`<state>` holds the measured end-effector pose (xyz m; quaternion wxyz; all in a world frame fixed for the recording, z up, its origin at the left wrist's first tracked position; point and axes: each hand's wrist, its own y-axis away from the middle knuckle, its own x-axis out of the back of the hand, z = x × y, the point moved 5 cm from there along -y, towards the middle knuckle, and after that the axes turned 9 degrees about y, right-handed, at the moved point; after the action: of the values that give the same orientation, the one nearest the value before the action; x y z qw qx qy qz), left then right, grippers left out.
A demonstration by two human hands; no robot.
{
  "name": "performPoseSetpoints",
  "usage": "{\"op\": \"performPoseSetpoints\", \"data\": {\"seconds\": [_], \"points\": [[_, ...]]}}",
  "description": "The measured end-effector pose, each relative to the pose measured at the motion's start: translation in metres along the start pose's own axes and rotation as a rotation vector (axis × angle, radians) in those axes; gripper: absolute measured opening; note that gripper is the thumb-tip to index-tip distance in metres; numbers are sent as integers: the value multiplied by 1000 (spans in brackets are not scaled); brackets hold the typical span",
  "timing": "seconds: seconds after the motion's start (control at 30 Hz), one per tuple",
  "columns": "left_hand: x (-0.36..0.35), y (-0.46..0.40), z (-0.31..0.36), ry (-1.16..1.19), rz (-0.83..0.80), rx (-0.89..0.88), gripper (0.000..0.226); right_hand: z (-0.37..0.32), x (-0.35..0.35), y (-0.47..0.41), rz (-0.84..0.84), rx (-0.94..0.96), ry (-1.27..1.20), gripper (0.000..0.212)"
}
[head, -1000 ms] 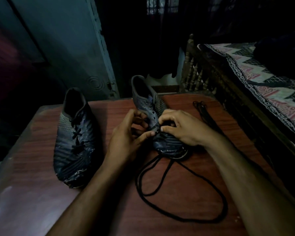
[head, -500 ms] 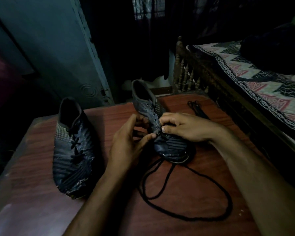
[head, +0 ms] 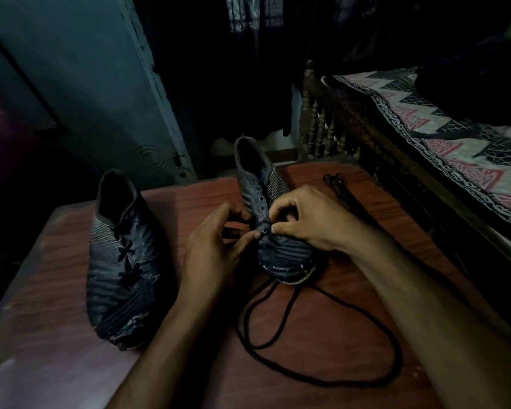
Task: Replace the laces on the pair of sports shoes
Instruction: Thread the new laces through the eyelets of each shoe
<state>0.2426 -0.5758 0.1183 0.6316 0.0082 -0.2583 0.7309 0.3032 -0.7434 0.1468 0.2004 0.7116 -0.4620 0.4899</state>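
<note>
Your two hands meet at the lowest eyelets of the right-hand shoe, centre of the frame, toe toward you on the worktop. Placed that way, its eyelet rows face you and stay reachable.

Right hand: fingers curled, grip pinched together at the eyelet row near the toe, apparently on the lace end; the tip itself is too dark to confirm. Left hand: thumb and forefinger reach to the same eyelet from the other side, likely steadying the flap; whether that grip is clamped on anything, you cannot tell.

The black lace trails from under the toe in loose loops toward the lower centre of the frame, slack so it can feed through.

The other shoe, left of centre, is laced and sits apart. A second dark lace lies at the worktop's far right edge, beside the bed.
</note>
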Motion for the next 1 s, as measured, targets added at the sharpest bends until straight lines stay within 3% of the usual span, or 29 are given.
{"op": "performPoseSetpoints", "data": {"seconds": [0.3, 0.4, 0.73, 0.87, 1.0], "points": [[2, -1, -6, -67, 7, 18, 23, -6, -22, -4, -25, 122, 138, 16], [3, -2, -6, -66, 15, 16, 21, -4, -24, -3, -45, 134, 166, 11], [2, -3, -8, -54, 23, 34, 20, 0, -14, -7, -103, 133, 4, 4], [1, -1, -7, -57, 34, 60, 21, -1, -17, -8, -112, 132, -58, 13], [-1, -1, -10, -22, 42, 117, 20, 2, -18, -10, -66, 96, -63, 5]]}}
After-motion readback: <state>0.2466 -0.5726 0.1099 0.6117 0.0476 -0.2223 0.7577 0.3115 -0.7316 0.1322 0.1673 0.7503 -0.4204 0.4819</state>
